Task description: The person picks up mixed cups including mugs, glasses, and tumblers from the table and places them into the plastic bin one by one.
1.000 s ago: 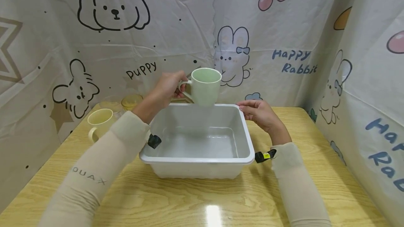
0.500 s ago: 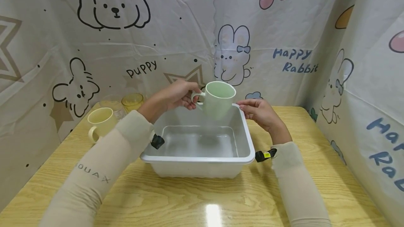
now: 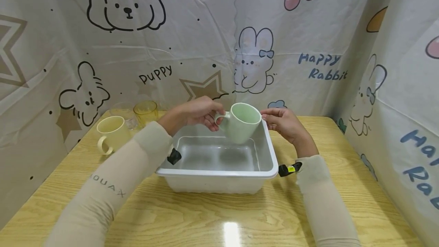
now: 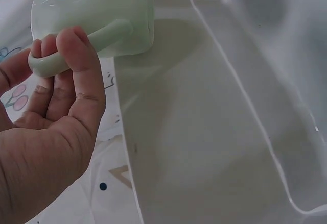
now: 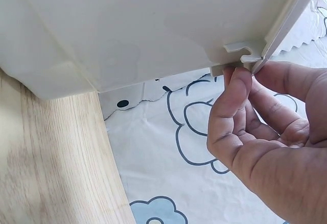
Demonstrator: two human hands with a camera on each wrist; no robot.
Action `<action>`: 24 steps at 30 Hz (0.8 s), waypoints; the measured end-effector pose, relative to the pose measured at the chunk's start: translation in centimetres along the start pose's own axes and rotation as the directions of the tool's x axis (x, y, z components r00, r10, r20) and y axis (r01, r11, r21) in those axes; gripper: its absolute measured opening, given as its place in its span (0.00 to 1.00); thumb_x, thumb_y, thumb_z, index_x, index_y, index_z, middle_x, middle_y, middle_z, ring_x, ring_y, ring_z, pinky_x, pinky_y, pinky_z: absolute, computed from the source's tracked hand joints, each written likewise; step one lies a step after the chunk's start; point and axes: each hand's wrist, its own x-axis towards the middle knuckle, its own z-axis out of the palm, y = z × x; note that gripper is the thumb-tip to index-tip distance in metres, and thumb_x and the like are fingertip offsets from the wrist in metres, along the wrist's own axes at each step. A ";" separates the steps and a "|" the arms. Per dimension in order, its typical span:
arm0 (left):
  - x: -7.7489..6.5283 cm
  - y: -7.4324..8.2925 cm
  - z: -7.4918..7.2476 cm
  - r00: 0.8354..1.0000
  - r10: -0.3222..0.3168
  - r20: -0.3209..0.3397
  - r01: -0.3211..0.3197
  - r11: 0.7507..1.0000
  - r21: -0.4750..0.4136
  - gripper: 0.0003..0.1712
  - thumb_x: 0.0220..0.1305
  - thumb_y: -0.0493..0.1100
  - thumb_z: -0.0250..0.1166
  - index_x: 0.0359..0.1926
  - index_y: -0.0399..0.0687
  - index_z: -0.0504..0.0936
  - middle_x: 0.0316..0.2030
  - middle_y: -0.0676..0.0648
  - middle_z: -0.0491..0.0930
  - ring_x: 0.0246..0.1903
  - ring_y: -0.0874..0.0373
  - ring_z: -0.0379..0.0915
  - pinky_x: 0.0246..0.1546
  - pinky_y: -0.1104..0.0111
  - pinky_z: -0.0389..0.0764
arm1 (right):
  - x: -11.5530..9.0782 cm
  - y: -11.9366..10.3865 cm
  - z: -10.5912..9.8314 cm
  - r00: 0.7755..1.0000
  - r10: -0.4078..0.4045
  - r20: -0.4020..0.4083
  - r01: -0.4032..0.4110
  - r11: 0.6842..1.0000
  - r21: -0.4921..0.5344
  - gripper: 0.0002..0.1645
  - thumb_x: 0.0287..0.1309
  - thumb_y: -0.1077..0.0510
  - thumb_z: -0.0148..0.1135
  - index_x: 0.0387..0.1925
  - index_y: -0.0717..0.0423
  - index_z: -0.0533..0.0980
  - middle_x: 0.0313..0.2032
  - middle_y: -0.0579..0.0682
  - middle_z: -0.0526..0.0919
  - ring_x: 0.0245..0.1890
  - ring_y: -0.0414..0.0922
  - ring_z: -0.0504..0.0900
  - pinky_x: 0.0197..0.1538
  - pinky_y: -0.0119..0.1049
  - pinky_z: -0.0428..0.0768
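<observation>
A pale green mug (image 3: pixel 241 127) hangs tilted over the back right of a light grey plastic tub (image 3: pixel 216 182), its lower part inside the rim line. My left hand (image 3: pixel 202 113) grips it by the handle, and the left wrist view shows fingers curled through the handle (image 4: pixel 110 36). Whether the mug touches the tub wall cannot be told. At the tub's far right corner my right hand (image 3: pixel 282 123) pinches the rim; in the right wrist view thumb and fingers close on the rim's edge beside a small ridge (image 5: pixel 240 55). Water seems to lie in the tub.
Left of the tub a yellow mug (image 3: pixel 113 132) stands on the wooden table (image 3: pixel 192 220). Behind it are an amber glass (image 3: pixel 145 111) and a clear glass (image 3: pixel 125 114), partly overlapped. A printed curtain (image 3: pixel 205 29) encloses the back and sides.
My left hand has lowered the green mug and carried it rightward over the tub, and the mug has become tilted. The right hand keeps its place on the rim.
</observation>
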 end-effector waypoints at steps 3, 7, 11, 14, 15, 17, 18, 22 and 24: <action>0.2 -0.3 0.2 1.000 -0.019 0.017 0.019 0.999 0.026 0.12 0.69 0.38 0.55 0.42 0.31 0.78 0.26 0.42 0.77 0.23 0.51 0.80 0.32 0.62 0.87 | 0.0 0.0 0.0 1.000 0.007 -0.001 -0.007 1.000 0.002 0.19 0.73 0.59 0.59 0.58 0.70 0.76 0.44 0.49 0.85 0.39 0.43 0.82 0.44 0.34 0.84; 0.4 -0.6 0.4 0.999 -0.030 0.043 0.027 0.997 0.067 0.13 0.70 0.38 0.56 0.44 0.30 0.80 0.27 0.41 0.78 0.25 0.51 0.81 0.34 0.61 0.87 | -0.1 -0.1 0.0 1.000 0.014 0.002 -0.014 1.000 0.004 0.20 0.74 0.60 0.59 0.59 0.71 0.75 0.45 0.49 0.85 0.40 0.43 0.83 0.45 0.34 0.84; 0.5 -0.7 0.6 0.996 -0.033 0.084 0.023 0.993 0.113 0.13 0.71 0.37 0.58 0.41 0.27 0.81 0.27 0.41 0.79 0.25 0.52 0.82 0.35 0.62 0.87 | -0.1 -0.1 0.0 1.000 0.014 0.003 -0.014 1.000 0.002 0.20 0.74 0.60 0.58 0.60 0.71 0.75 0.45 0.49 0.84 0.40 0.43 0.83 0.45 0.34 0.84; 0.5 -0.8 0.7 0.993 -0.045 0.111 0.029 0.990 0.134 0.14 0.71 0.37 0.58 0.39 0.25 0.80 0.27 0.41 0.79 0.25 0.52 0.82 0.37 0.62 0.87 | -0.2 -0.2 0.0 1.000 0.013 0.004 -0.013 1.000 -0.003 0.21 0.74 0.60 0.58 0.60 0.71 0.75 0.45 0.49 0.84 0.40 0.43 0.83 0.45 0.34 0.84; 0.5 -0.8 0.8 0.992 -0.051 0.117 0.034 0.990 0.139 0.14 0.71 0.37 0.59 0.38 0.24 0.80 0.28 0.41 0.79 0.25 0.52 0.82 0.37 0.61 0.87 | -0.2 -0.2 0.0 1.000 0.014 0.004 -0.014 1.000 -0.002 0.21 0.74 0.60 0.58 0.60 0.71 0.75 0.45 0.49 0.84 0.40 0.43 0.83 0.45 0.34 0.84; 0.5 -0.9 0.9 0.991 -0.061 0.123 0.043 0.989 0.145 0.15 0.72 0.37 0.59 0.38 0.23 0.81 0.28 0.40 0.80 0.26 0.52 0.82 0.39 0.60 0.87 | -0.2 -0.2 0.0 1.000 0.017 0.006 -0.017 1.000 0.000 0.21 0.74 0.60 0.59 0.60 0.71 0.75 0.45 0.48 0.84 0.40 0.43 0.82 0.45 0.33 0.84; 0.5 -0.9 0.9 0.990 -0.066 0.126 0.047 0.988 0.147 0.15 0.72 0.37 0.58 0.39 0.23 0.81 0.28 0.40 0.80 0.26 0.52 0.82 0.40 0.60 0.87 | -0.2 -0.2 0.0 1.000 0.017 0.007 -0.017 1.000 0.002 0.22 0.74 0.59 0.59 0.60 0.71 0.74 0.45 0.48 0.84 0.40 0.43 0.83 0.45 0.33 0.84; 0.8 -1.2 1.1 0.988 -0.085 0.130 0.065 0.986 0.154 0.15 0.72 0.37 0.58 0.40 0.23 0.81 0.29 0.40 0.80 0.26 0.53 0.81 0.42 0.59 0.87 | -0.2 -0.3 0.1 1.000 0.015 0.011 -0.015 1.000 0.013 0.22 0.74 0.60 0.58 0.61 0.72 0.74 0.45 0.48 0.85 0.40 0.43 0.83 0.45 0.33 0.84; 1.0 -1.5 1.1 0.987 -0.096 0.131 0.074 0.984 0.161 0.15 0.72 0.37 0.58 0.40 0.23 0.81 0.29 0.41 0.80 0.26 0.53 0.81 0.41 0.60 0.87 | -0.2 -0.3 0.1 1.000 0.013 0.012 -0.014 1.000 0.019 0.22 0.74 0.60 0.59 0.61 0.72 0.74 0.45 0.48 0.85 0.40 0.43 0.83 0.45 0.33 0.84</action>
